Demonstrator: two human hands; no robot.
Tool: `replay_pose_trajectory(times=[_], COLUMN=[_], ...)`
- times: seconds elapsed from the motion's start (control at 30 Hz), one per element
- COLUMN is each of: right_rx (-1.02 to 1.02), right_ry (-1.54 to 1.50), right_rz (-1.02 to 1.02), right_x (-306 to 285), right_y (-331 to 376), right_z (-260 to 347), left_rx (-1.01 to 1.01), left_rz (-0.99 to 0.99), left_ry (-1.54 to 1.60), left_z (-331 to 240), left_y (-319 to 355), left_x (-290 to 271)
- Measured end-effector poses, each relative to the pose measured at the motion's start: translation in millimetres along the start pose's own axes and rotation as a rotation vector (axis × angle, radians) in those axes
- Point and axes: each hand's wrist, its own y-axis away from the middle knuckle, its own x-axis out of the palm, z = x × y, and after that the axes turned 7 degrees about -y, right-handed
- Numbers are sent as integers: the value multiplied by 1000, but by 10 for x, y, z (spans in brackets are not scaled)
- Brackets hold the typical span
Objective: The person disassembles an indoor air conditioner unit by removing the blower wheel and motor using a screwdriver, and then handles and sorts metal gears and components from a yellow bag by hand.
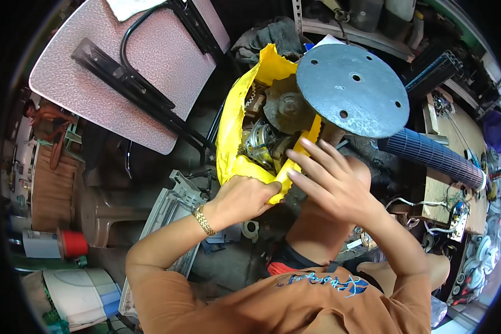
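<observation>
Container of yellow plastic point(229, 142), sitting at twelve o'clock, is probably weighing heavy with metal parts point(260, 141), wanting a low hold, while the left hand point(246, 196) is gripping its flexible-looking rim point(244, 168) at six o'clock and the right hand point(338, 186) is showing open fingers near four.

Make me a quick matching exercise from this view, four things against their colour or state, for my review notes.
Things:
1. Left hand
2. Ragged-edged container
3. Right hand
4. Round metal disc

Colour or state:
A. Blue-grey, pierced with several holes
B. Open, with fingers spread
C. Closed on the container's edge
D. Bright yellow, with metal parts inside

Pairs: 1-C, 2-D, 3-B, 4-A
</observation>
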Motion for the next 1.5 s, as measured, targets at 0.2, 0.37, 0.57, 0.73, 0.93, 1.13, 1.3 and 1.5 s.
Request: replay_pose_trajectory(times=[0.2,0.37,0.57,0.73,0.93,1.13,1.3,1.5], right_rx=[58,-43,10,93,250,116,134,258], right_ry=[-118,-313,-379,-399,-241,288,67,-234], right_rz=[28,-141,-90,19,185,340,285,66], right_x=[715,714,565,432,189,858,795,259], right_y=[-145,-132,153,193,-302,-353,-397,-304], right_z=[-442,326,1057,879,388,-9,-178,-17], left_rx=[31,41,21,93,210,206,94,-359], left_rz=[122,181,188,64,52,31,79,-119], left_ry=[-134,-96,60,0,-37,-94,180,251], left_z=[80,131,123,46,-22,-130,-161,149], left_y=[397,1016,1198,1107,857,836,866,680], left_x=[-255,-459,-464,-427,-329,-435,-620,-495])
